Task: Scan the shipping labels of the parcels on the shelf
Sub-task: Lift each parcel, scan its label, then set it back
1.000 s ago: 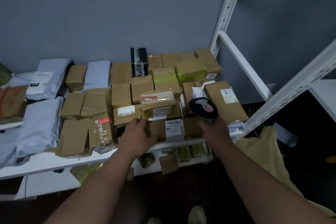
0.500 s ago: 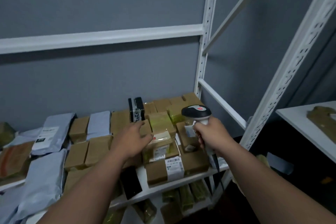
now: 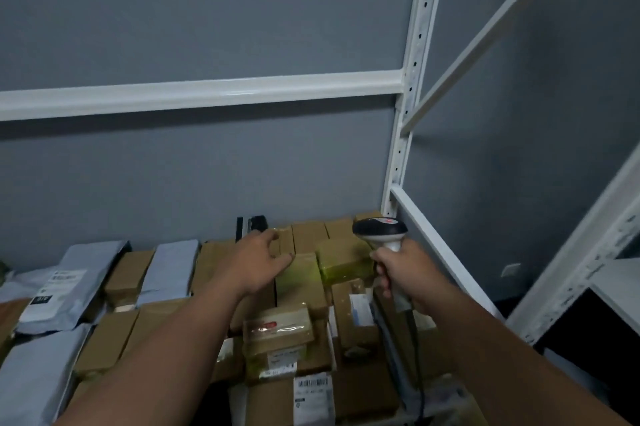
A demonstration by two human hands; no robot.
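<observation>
Nearest, below both wrists, a brown carton carries a white barcode label (image 3: 313, 391) facing up, and just above it, between the forearms, lies a tape-wrapped box with a red sticker (image 3: 277, 327). The right hand (image 3: 403, 271) is curled tight round the pale handle of the barcode scanner (image 3: 380, 230), whose dark rounded head points left over the pile, its cable trailing down past the wrist. The left hand (image 3: 258, 263) reaches forward with fingers loosely spread, fingertips at the edge of a back-row cardboard box (image 3: 304, 235); whether they press it I cannot tell. Beyond the right knuckles sit boxes in glossy yellowish film (image 3: 341, 257), and a black packet (image 3: 251, 225) stands on edge past the left fingertips. Far left of the left arm lie soft, wrinkled grey mailer bags (image 3: 69, 280). The step looks like exposing a rear label: tip the box so its label faces the scanner squarely, and keep shiny tape from glaring. White steel shelf uprights (image 3: 414, 79) rise beyond.
</observation>
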